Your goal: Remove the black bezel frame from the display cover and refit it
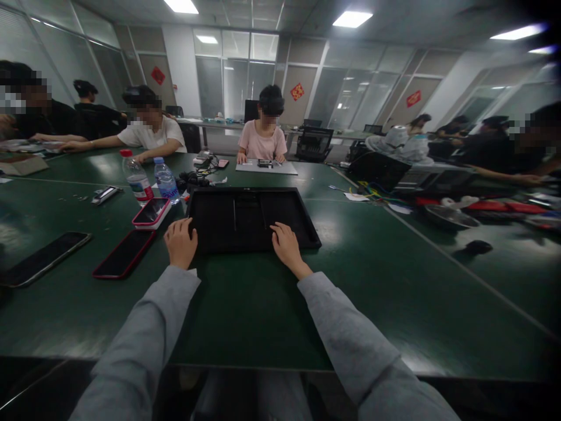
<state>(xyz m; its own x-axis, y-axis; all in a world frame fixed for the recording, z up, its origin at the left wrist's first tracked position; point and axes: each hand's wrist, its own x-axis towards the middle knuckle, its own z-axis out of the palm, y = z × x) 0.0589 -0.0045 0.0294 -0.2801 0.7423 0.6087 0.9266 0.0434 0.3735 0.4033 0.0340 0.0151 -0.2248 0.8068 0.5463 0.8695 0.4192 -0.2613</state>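
A black rectangular tray (249, 196) lies on the dark green table (245, 316) in front of me. My left hand (180, 242) grips the tray's near left corner with its fingers curled over the rim. My right hand (287, 245) rests on the tray's near edge, right of centre, fingers bent over the rim. Both arms wear grey sleeves. The tray's inside looks dark and I cannot make out anything in it.
Left of the tray lie a phone in a red case (124, 253), a pink-cased phone (151, 211) and a black phone (44, 257). Two water bottles (137, 178) stand behind them. Several people sit around the tables. Cables and red items (482, 206) clutter the right side.
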